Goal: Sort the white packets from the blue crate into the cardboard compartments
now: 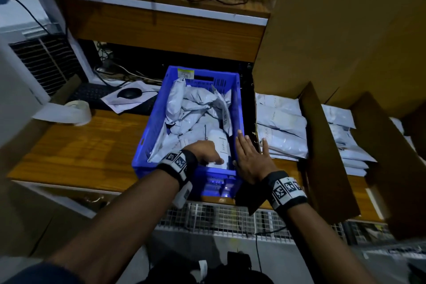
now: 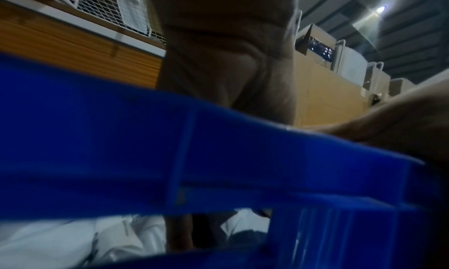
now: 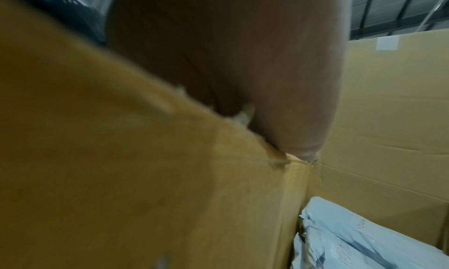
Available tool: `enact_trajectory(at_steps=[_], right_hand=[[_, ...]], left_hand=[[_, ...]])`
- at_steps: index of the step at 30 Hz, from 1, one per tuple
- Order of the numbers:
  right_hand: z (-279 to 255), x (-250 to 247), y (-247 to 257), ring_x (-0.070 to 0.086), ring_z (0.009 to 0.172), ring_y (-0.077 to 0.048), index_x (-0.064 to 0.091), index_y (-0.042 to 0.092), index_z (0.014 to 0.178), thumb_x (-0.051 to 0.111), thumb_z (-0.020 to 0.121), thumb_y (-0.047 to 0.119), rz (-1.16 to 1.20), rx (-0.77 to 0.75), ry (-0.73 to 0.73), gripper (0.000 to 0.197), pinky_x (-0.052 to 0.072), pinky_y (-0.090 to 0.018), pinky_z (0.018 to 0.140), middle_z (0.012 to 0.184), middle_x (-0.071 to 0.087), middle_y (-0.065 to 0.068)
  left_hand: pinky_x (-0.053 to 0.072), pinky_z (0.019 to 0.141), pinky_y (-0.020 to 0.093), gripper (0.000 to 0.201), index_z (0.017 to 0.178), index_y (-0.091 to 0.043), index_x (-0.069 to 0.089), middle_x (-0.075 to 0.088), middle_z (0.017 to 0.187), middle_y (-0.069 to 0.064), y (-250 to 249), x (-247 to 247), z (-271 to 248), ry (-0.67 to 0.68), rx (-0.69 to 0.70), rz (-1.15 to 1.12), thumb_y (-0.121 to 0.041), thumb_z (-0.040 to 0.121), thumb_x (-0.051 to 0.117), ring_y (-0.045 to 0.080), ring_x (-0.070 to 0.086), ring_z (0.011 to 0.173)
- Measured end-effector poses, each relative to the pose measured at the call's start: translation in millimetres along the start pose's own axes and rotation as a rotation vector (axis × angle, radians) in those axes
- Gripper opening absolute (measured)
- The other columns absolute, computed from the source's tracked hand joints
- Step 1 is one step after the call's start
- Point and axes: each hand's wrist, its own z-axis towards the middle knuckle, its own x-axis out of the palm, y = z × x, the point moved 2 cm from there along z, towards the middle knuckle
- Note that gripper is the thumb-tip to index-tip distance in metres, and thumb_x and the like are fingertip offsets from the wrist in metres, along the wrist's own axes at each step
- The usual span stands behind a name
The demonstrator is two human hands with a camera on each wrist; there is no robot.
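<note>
The blue crate [image 1: 147,122] stands mid-desk, heaped with crumpled white packets [image 1: 193,108]. My left hand [image 1: 205,150] reaches into its near right corner and grips a flat white packet [image 1: 220,143], thumb on top. In the left wrist view the crate rim [image 2: 121,138] fills the frame, and white packets [image 2: 73,238] show through a slot. My right hand [image 1: 247,154] lies open and flat over the crate's right rim, beside the cardboard wall [image 3: 121,158]. The cardboard compartments hold stacked packets [image 1: 281,127] [image 3: 352,234], split by a divider [image 1: 322,145].
A keyboard [image 1: 92,93], a mouse [image 1: 129,93] on paper and a tape roll [image 1: 78,110] lie left of the crate on the wooden desk [image 1: 80,145]. A louvred white unit [image 1: 41,60] stands at the far left. Wire mesh [image 1: 230,214] runs below the desk edge.
</note>
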Motion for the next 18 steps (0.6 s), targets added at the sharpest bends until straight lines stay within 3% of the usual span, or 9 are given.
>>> enact_trajectory(at_steps=[6, 8, 10, 11, 12, 14, 15, 18], right_hand=[[1.4, 2.9, 0.0, -0.012, 0.163, -0.026, -0.014, 0.008, 0.166, 0.017, 0.113, 0.044, -0.024, 0.000, -0.021, 0.071, -0.009, -0.068, 0.124, 0.172, -0.029, -0.007], [1.7, 2.7, 0.2, -0.012, 0.163, -0.027, -0.014, 0.008, 0.166, 0.018, 0.113, 0.044, -0.024, -0.002, -0.030, 0.071, -0.010, -0.069, 0.124, 0.172, -0.029, -0.008], [1.2, 2.6, 0.6, -0.012, 0.163, -0.027, -0.014, 0.008, 0.166, 0.018, 0.113, 0.043, -0.024, -0.004, -0.031, 0.071, -0.011, -0.069, 0.123, 0.172, -0.029, -0.008], [1.0, 2.2, 0.5, -0.012, 0.163, -0.027, -0.014, 0.008, 0.166, 0.017, 0.113, 0.042, -0.023, -0.004, -0.033, 0.070, -0.012, -0.070, 0.123, 0.172, -0.029, -0.008], [0.3, 1.3, 0.6, -0.012, 0.163, -0.027, -0.014, 0.008, 0.166, 0.016, 0.113, 0.040, -0.015, -0.004, -0.030, 0.069, -0.013, -0.070, 0.123, 0.171, -0.030, -0.008], [-2.3, -3.6, 2.2, -0.012, 0.163, -0.027, -0.013, 0.007, 0.166, 0.016, 0.114, 0.039, 0.016, -0.015, -0.011, 0.068, -0.016, -0.070, 0.121, 0.171, -0.029, -0.008], [-3.7, -6.6, 2.6, -0.012, 0.163, -0.027, -0.012, 0.007, 0.166, 0.019, 0.114, 0.040, 0.024, -0.019, -0.006, 0.069, -0.016, -0.071, 0.120, 0.172, -0.028, -0.009], [-4.9, -20.3, -1.3, 0.002, 0.164, -0.026, -0.006, 0.009, 0.168, 0.032, 0.113, 0.047, 0.190, -0.024, -0.011, 0.076, -0.016, -0.070, 0.120, 0.176, -0.011, -0.009]], left_hand=[[0.050, 0.060, 0.027, 0.050, 0.125, 0.000, 0.061, 0.073, 0.119, 0.017, 0.3, 4.5, 4.4, -0.015, -0.037, -0.041, -0.031, 0.092, 0.083, 0.030, 0.071, 0.094], [0.050, 0.065, 0.024, 0.050, 0.126, 0.001, 0.061, 0.071, 0.116, 0.021, 5.2, 1.3, 4.1, -0.036, -0.038, -0.153, -0.024, 0.089, 0.085, 0.035, 0.072, 0.102], [0.044, 0.048, 0.016, 0.037, 0.115, -0.003, 0.058, 0.065, 0.098, 0.016, 11.7, -9.2, -1.6, -0.067, -0.035, -0.277, -0.017, 0.091, 0.083, 0.028, 0.066, 0.080], [0.044, 0.040, 0.017, 0.037, 0.114, -0.003, 0.054, 0.059, 0.096, 0.013, 15.7, -16.0, -6.4, -0.082, -0.052, -0.326, -0.015, 0.093, 0.082, 0.023, 0.060, 0.073], [0.048, 0.040, 0.019, 0.039, 0.117, -0.002, 0.052, 0.057, 0.100, 0.012, 20.9, -22.8, -10.2, -0.090, -0.065, -0.369, -0.015, 0.094, 0.081, 0.022, 0.058, 0.074], [0.063, 0.058, 0.031, 0.047, 0.130, -0.002, 0.052, 0.059, 0.107, 0.014, 35.3, -37.6, -14.6, -0.097, -0.076, -0.492, -0.012, 0.094, 0.081, 0.025, 0.064, 0.085], [0.065, 0.064, 0.036, 0.047, 0.132, -0.005, 0.053, 0.061, 0.105, 0.014, 42.3, -46.3, -19.1, -0.111, -0.074, -0.563, -0.010, 0.094, 0.080, 0.025, 0.065, 0.086], [0.061, 0.064, 0.033, 0.042, 0.132, -0.014, 0.060, 0.068, 0.103, 0.009, 63.9, -74.0, -38.2, -0.151, -0.012, -0.678, -0.010, 0.095, 0.079, 0.021, 0.067, 0.080]])
